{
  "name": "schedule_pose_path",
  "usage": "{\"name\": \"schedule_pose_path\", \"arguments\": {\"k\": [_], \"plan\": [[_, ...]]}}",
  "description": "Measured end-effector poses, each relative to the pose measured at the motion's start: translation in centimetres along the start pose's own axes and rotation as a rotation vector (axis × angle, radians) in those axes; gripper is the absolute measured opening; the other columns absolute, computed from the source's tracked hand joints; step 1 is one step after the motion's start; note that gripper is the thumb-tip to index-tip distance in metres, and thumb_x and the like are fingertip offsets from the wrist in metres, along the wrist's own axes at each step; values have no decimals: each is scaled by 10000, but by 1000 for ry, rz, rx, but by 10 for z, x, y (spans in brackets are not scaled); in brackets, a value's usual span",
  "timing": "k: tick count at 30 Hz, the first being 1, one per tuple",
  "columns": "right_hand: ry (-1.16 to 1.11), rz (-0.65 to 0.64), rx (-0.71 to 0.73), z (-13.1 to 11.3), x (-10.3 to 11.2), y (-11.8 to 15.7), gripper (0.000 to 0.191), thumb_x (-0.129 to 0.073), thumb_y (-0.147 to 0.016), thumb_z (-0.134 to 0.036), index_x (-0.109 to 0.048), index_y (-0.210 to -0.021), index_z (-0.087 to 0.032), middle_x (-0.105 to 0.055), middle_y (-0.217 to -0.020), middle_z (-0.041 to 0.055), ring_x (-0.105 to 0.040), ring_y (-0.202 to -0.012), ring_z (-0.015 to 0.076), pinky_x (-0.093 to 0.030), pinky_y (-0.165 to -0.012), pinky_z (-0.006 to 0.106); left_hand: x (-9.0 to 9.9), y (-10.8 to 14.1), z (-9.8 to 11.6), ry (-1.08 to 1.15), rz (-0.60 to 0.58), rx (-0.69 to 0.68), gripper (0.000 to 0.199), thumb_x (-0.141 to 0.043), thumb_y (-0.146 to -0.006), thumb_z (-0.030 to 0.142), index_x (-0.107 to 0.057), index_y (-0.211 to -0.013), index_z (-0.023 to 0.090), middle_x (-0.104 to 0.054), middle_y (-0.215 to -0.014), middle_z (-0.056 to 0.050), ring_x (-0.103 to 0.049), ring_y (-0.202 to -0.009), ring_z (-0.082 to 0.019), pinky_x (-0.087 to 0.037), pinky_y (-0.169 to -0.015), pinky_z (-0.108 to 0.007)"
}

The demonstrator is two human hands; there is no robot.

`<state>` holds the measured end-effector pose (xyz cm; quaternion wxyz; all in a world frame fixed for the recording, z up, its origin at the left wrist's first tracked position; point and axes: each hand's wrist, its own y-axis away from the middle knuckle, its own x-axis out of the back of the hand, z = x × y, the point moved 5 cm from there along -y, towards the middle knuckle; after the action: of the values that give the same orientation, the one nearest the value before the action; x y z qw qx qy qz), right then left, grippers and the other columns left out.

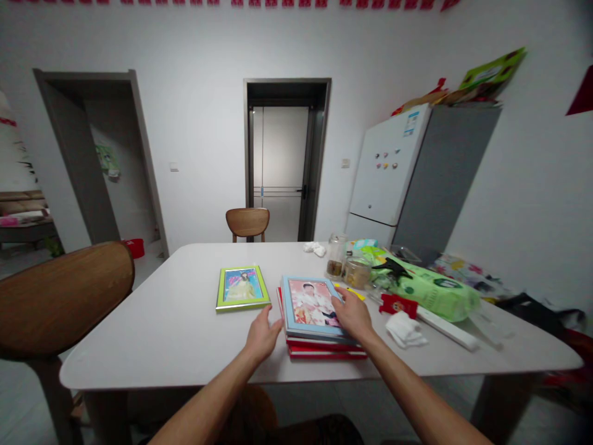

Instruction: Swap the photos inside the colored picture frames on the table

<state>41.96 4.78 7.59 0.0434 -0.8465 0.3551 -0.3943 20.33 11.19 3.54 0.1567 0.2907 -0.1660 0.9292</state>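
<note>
1. Left hand (264, 334): beside the left side of the pile, thumb and fingers apart; whether it touches the pile cannot be told.
2. Right hand (354, 314): laid over the right edge of the blue frame (309, 306), digits on its face; whether it clamps the frame from beneath cannot be told.
3. Blue frame: portrait upward, flat, topmost on the pile; the red items (327, 354) lie below. Step in hand, as judged: steadying or squaring the pile between two hands. Shifting the blue frame alone calls for a level hold at both sides, the lower pieces kept in line.
4. Green frame (243, 288): picture upward, on the white table (176, 327), left of the pile and apart from it.
5. Right of the pile: crumpled tissue (405, 329), red packet (398, 306), white bar (447, 330), green package (433, 289).
6. Beyond: two jars (336, 256), side by side.
7. Background: wooden chair (248, 221), refrigerator (384, 167), closed door (281, 148).
</note>
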Motion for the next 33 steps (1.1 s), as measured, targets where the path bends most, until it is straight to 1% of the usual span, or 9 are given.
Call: {"name": "schedule_pose_path", "arguments": {"k": [4, 5, 6, 8, 13, 19, 23, 28, 33], "plan": [[-73, -84, 310, -71, -41, 62, 300, -440, -710, -212, -574, -978, -198, -558, -1078, 38, -456, -1037, 147, -321, -933, 284, 31, -21, -27, -247, 23, -40, 468, -518, -731, 249, -420, -1160, 92, -400, -1269, -164, -341, -1180, -239, -241, -957, -335], [-134, -142, 495, -90, -57, 83, 304, -441, -709, -190, -570, -984, -189, -558, -1071, 54, -458, -1025, 156, -335, -925, 305, 37, -28, -34, -308, 14, -48, 474, -541, -709, 240, -425, -1147, 102, -384, -1279, -167, -312, -1194, -251, -211, -967, -371], [-188, -194, 625, -104, -72, 102, 326, -440, -703, -160, -560, -1005, -189, -552, -1074, 59, -455, -1020, 157, -351, -913, 310, 42, -33, -41, -365, -2, -58, 478, -560, -691, 241, -430, -1132, 109, -392, -1272, -173, -301, -1196, -272, -193, -964, -417], [-250, -233, 709, -118, -97, 126, 326, -448, -692, -134, -563, -993, -181, -556, -1041, 66, -458, -993, 158, -376, -890, 302, 49, -42, -50, -464, -45, -94, 470, -577, -673, 261, -443, -1102, 120, -431, -1238, -172, -312, -1181, -301, -179, -946, -479], [-260, -173, 535, -106, -121, 127, 398, -459, -692, -162, -495, -1089, -157, -511, -1090, 84, -421, -1033, 170, -352, -922, 318, 56, -35, -56, -640, -120, -193, 357, -494, -731, 348, -478, -1015, 132, -516, -1089, -150, -434, -1052, -299, -289, -881, -427], [-289, -76, 340, -91, -112, 119, 483, -454, -713, -224, -409, -1174, -88, -426, -1205, 137, -345, -1138, 194, -292, -973, 341, 85, 41, -62, -860, -93, -342, 368, -398, -760, 467, -491, -889, 135, -562, -857, -117, -523, -860, -283, -385, -783, -374], [-306, -110, 265, -92, -114, 121, 483, -440, -744, -275, -381, -1200, -127, -415, -1232, 120, -335, -1160, 201, -286, -974, 378, 81, 81, -58, -826, -111, -434, 413, -523, -684, 464, -455, -962, 166, -526, -1072, -143, -479, -992, -293, -350, -856, -397], [-345, -106, 254, -92, -111, 126, 438, -416, -758, -275, -429, -1164, -112, -468, -1188, 122, -381, -1129, 190, -301, -969, 353, 59, 84, -45, -741, -110, -392, 275, -504, -708, 204, -444, -976, 178, -526, -1086, -116, -470, -1022, -242, -368, -848, -354], [-440, -111, 254, -97, -101, 126, 404, -360, -793, -299, -443, -1156, -140, -503, -1152, 111, -430, -1090, 190, -336, -939, 370, 85, 83, -25, -515, -12, -269, 266, -481, -732, 204, -441, -996, 204, -548, -1052, -77, -514, -969, -232, -408, -804, -370]]}}
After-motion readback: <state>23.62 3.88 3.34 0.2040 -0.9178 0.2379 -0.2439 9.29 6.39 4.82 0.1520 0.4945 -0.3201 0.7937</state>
